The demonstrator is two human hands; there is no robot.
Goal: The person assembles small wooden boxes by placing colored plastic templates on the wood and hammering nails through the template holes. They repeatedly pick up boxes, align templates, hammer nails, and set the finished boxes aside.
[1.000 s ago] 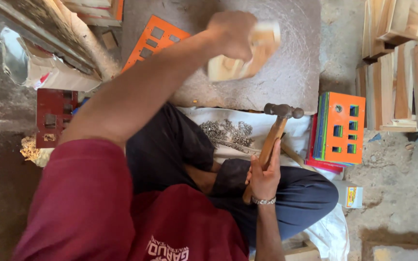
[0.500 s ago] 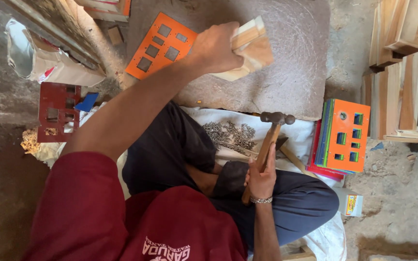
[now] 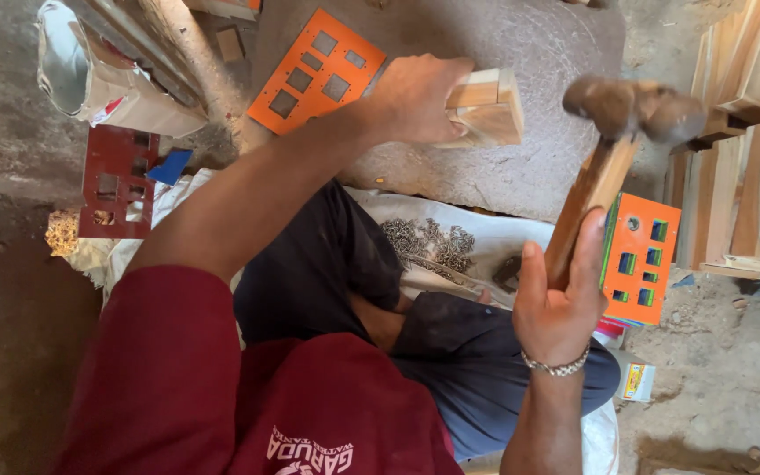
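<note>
While the grey stone slab [image 3: 521, 167] fills the top of the view from eleven to one o'clock, the person sits cross-legged below it. The work in hand looks like a hammering step caught at the raised part of the swing.

The left arm reaches long from the red sleeve at seven o'clock up to the left hand [image 3: 415, 97] near twelve, with the elbow nearly straight. Its fingers are wrapped around the near end of the wooden block [image 3: 490, 110], pinning it on the slab. The block seems to be two pale pieces joined at an angle.

The right hand [image 3: 560, 303] sits at about four o'clock, wrist cocked back and palm toward the camera. Its fingers curl loosely round the low end of the hammer [image 3: 604, 167], thumb and forefinger standing half open, not clenched. The head is blurred and hangs up at one o'clock, to the right of the block and well clear of it.

By my reading, a clean strike calls for a firmer grip on the handle. The left fingertips (they lie close to the joint) should stay back from the landing spot.

An orange panel with cut-out windows [image 3: 314, 75] lies at eleven o'clock. An orange box [image 3: 639, 259] stands at three, and a heap of nails [image 3: 428, 242] lies on the white cloth at centre.
</note>
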